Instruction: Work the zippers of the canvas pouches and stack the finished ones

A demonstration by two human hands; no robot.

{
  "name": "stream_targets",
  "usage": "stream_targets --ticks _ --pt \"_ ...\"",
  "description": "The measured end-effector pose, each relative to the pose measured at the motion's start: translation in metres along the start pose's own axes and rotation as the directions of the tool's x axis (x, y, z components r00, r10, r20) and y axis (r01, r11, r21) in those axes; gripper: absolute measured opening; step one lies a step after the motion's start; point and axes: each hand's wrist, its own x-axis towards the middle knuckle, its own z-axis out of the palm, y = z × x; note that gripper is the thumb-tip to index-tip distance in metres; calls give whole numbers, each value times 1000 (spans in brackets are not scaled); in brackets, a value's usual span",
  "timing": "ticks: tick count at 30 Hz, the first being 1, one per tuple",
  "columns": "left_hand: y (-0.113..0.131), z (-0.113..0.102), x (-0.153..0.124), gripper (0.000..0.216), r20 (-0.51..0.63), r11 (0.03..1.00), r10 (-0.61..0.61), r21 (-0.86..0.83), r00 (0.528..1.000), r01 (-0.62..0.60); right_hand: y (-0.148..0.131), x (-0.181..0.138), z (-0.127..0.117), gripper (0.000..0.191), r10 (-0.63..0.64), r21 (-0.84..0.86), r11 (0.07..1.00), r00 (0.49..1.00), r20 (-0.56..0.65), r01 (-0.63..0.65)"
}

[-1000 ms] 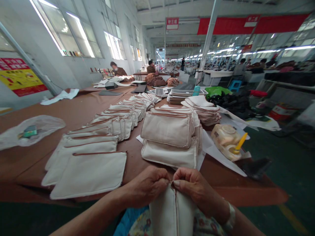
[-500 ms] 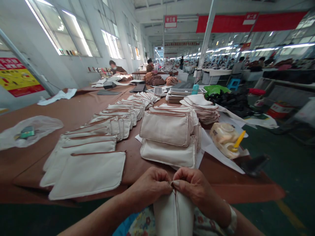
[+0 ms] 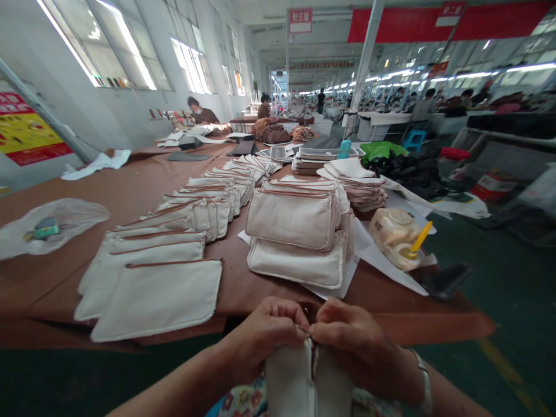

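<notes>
Both hands, left hand and right hand, pinch tight on the top of a cream pouch held upright in the lap, zip end up where the fingertips meet; the pull seems hidden beneath them. Just beyond, a stack of pouches sits on the table.

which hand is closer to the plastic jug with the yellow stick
Right. The right hand is left of the plastic jug, nearer the person; the left hand is farther left again. Both pinch the top of a cream pouch.
</notes>
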Motion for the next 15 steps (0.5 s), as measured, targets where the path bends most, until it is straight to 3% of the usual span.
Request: stream_targets --ticks 4,7,10,12,15 --pt "-5 -1 -1 28 34 996 26 -85 999 -23 4 -11 0 33 -102 -207 971 992 78 116" --pt "-7 -2 -1 30 65 999 -2 -36 998 4 4 -18 4 30 -115 -318 938 989 89 138" --pt "-5 -5 -2 34 88 994 73 70 993 -79 -4 -21 5 27 -84 -164 983 996 14 86" --pt "-1 -7 -4 36 112 972 145 172 983 -163 -12 -18 3 19 84 70 994 994 -68 -80" --pt "8 -8 -9 36 148 904 214 344 966 -253 -21 -6 -5 28 430 311 862 902 -34 -400"
